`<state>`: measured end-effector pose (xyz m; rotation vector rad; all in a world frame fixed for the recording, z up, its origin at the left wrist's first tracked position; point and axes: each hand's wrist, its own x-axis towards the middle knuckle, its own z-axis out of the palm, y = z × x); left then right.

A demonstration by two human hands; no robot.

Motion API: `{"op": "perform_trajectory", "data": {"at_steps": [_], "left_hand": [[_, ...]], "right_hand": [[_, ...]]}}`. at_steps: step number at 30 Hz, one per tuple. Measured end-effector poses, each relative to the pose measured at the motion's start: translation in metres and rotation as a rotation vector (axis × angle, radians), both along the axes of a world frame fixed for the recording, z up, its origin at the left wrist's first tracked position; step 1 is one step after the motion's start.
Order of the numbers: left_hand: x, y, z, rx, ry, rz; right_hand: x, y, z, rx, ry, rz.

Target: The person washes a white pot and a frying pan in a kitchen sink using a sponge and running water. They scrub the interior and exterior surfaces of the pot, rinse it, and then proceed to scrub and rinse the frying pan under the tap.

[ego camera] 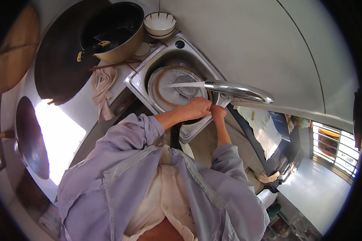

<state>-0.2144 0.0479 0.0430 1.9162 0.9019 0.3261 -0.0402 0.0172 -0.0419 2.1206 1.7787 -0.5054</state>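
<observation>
Both hands meet over the near right rim of a stainless steel sink (132, 79). My left hand (196, 108) is curled, its knuckles up, against my right hand (218, 112), also curled. Whatever may be inside the fingers is hidden. Water runs from a chrome faucet (238, 89) into a round pale vessel with a brown ring (160, 78) in the sink. Under the stream lies a round grey mesh-like thing (185, 86), perhaps a scourer or strainer. A black handle (175, 135) sticks out over the sink's near edge, below my left wrist.
Left of the sink are a large black-lined pot (123, 45), a knotted cloth (104, 87) and reddish-brown chopsticks (114, 65). Stacked bowls (160, 25) stand behind it. Further left are a big dark round pan or lid (57, 60) and a wooden board (15, 48). A wall (259, 45) rises behind the faucet.
</observation>
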Motion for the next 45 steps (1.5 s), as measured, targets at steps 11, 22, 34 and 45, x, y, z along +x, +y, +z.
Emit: {"op": "perform_trajectory", "data": {"at_steps": [11, 22, 34, 45], "left_hand": [[0.043, -0.028, -0.028, -0.098, -0.104, 0.158], [-0.013, -0.006, 0.002, -0.223, 0.02, -0.004], [0.054, -0.034, -0.022, -0.279, -0.128, 0.311], [-0.013, -0.022, 0.012, -0.198, 0.097, -0.036]], "right_hand": [[0.036, 0.005, -0.02, -0.019, -0.016, 0.121], [0.023, 0.007, -0.016, 0.084, -0.096, 0.224], [0.039, 0.015, -0.018, 0.001, -0.048, 0.154], [0.021, 0.018, -0.014, 0.106, -0.2, 0.251]]}}
